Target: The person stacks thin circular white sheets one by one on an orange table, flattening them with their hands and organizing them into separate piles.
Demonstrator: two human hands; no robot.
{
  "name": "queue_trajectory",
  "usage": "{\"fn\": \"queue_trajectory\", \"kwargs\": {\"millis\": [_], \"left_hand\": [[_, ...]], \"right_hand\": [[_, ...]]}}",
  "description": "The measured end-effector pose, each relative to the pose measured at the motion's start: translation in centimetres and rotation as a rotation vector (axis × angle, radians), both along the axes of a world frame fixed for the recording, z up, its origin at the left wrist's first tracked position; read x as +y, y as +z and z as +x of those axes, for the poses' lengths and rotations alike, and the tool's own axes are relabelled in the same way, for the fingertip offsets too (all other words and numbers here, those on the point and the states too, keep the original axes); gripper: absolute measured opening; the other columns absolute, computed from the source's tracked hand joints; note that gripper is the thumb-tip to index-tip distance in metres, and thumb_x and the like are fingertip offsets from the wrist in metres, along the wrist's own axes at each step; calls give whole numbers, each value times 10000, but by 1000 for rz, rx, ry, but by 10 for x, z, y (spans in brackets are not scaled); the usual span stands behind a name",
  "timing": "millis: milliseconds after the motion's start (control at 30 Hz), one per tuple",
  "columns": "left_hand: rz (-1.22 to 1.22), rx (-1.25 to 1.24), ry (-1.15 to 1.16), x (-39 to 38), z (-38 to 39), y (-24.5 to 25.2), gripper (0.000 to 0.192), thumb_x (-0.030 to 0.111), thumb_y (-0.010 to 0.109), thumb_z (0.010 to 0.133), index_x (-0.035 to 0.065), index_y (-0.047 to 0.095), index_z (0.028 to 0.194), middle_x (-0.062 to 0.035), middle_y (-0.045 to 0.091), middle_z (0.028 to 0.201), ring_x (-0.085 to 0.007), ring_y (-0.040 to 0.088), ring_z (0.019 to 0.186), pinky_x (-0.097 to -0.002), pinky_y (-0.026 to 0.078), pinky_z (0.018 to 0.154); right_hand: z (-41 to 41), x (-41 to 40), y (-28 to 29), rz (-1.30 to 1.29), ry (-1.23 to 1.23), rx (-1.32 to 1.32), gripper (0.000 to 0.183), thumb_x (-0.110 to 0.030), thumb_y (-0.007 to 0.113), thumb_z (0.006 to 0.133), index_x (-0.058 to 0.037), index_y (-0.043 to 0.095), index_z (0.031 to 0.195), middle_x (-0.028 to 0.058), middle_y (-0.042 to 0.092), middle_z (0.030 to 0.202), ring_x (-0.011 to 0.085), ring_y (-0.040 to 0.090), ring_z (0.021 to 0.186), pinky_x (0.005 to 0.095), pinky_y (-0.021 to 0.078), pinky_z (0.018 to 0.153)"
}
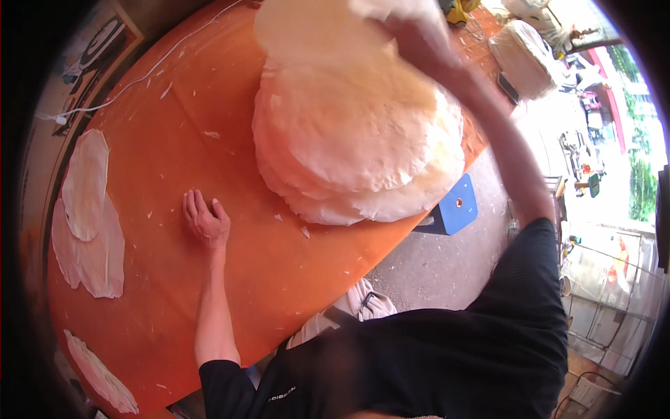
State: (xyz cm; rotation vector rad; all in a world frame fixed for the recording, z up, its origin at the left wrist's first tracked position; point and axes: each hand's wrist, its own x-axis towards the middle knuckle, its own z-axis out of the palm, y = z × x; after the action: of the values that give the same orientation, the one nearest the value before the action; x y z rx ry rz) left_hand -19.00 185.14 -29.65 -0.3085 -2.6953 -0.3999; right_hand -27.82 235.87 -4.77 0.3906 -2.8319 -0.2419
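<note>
My left hand [207, 220] rests palm down on the orange table covering [172, 272], fingers extended and nothing in it. A thick pile of thin, pale, roundish sheets [361, 141] lies to its right, with ragged layered edges reaching the table's near edge. My right hand [403, 36] is stretched to the far side of this pile and blurred by motion. It appears to grip a thin pale sheet [314, 26] that spreads over the far part of the pile. The fingertips are hard to make out, and the sheet's far end is cut off by the frame.
Two overlapping pale pieces [89, 220] and a narrow strip [99, 372] lie along the table's left side. A white cable [152, 68] crosses the far left. Small scraps dot the covering. Beyond the near edge stands a blue object [460, 204]; a wrapped bundle [523, 60] sits far right.
</note>
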Motion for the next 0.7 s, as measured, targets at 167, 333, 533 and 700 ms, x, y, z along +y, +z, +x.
{"fn": "queue_trajectory", "kwargs": {"millis": [167,333,533,700], "left_hand": [[-38,43,-14,6,-1,2,454,196,618,917,-106,606,1257,-259,591,1326,-422,524,1288,-500,433,1096],[-145,73,-33,-9,-2,-10,431,205,612,948,-68,605,1281,-248,603,1321,-414,534,1271,-492,440,1081],[-30,74,-63,-15,-6,-21,464,233,635,942,-82,613,1281,-268,587,1348,-408,533,1284,-487,433,1094],[91,52,-89,-40,-7,-32,431,211,640,949,-76,621,1271,-258,589,1357,-404,527,1300,-483,424,1105]], "right_hand": [[76,-39,-154,-130,-121,-74,280,-151,559,880,-89,597,1151,184,587,1024,374,600,934,512,517,786],[95,-64,-170,32,-255,-74,464,-152,420,996,28,464,1422,327,491,1374,492,488,1286,604,384,1104],[119,-176,-144,-51,-272,-116,380,-213,631,849,-16,654,1172,230,595,1225,386,570,1129,568,457,885],[192,-332,-193,-540,154,-218,694,-356,662,813,-41,517,1414,308,444,1451,461,379,1399,652,271,1167]]}}
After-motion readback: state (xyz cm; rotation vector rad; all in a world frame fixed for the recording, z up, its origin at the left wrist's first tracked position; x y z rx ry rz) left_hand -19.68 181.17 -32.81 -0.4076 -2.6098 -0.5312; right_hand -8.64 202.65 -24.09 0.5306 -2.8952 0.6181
